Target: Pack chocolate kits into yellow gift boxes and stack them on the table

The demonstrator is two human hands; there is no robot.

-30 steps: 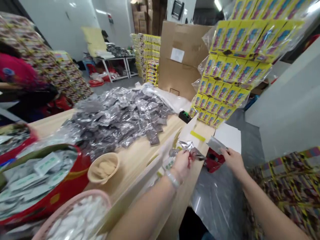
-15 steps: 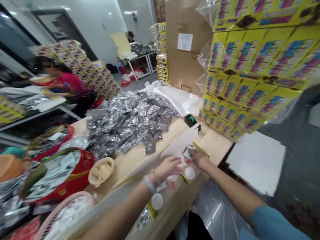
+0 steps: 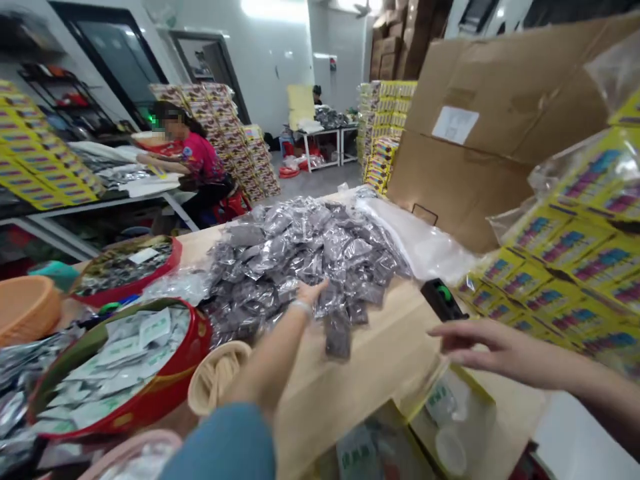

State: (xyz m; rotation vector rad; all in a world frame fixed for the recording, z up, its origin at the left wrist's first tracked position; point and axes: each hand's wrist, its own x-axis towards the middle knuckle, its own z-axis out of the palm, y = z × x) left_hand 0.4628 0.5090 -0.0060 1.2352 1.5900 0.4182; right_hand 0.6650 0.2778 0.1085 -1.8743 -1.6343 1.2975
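Observation:
My left hand (image 3: pixel 311 295) reaches to the near side of a heap of clear packets with dark grey contents (image 3: pixel 280 267). Its thumb is apart from its fingers, and part of the hand blends into the packets. Over the right part of the table hovers my right hand (image 3: pixel 483 343), its fingers loosely bent and apart, with nothing visible in them. Below it is an open yellow box (image 3: pixel 475 387) holding a white sachet with green print (image 3: pixel 440 400) and a round white cup (image 3: pixel 451 448). A second open box, cut off at the bottom edge, holds another printed sachet (image 3: pixel 357 453).
Red baskets of sachets (image 3: pixel 197 333), a small basket of wooden sticks (image 3: pixel 200 380) and a pink basket (image 3: pixel 155 437) stand left. A black tape dispenser (image 3: pixel 443 300) sits near stacked yellow boxes (image 3: pixel 575 247). A co-worker (image 3: pixel 200 157) sits at another table.
The view has swung left and up. My left hand has left the boxes for the packet heap. My right hand has lifted away from inside the box.

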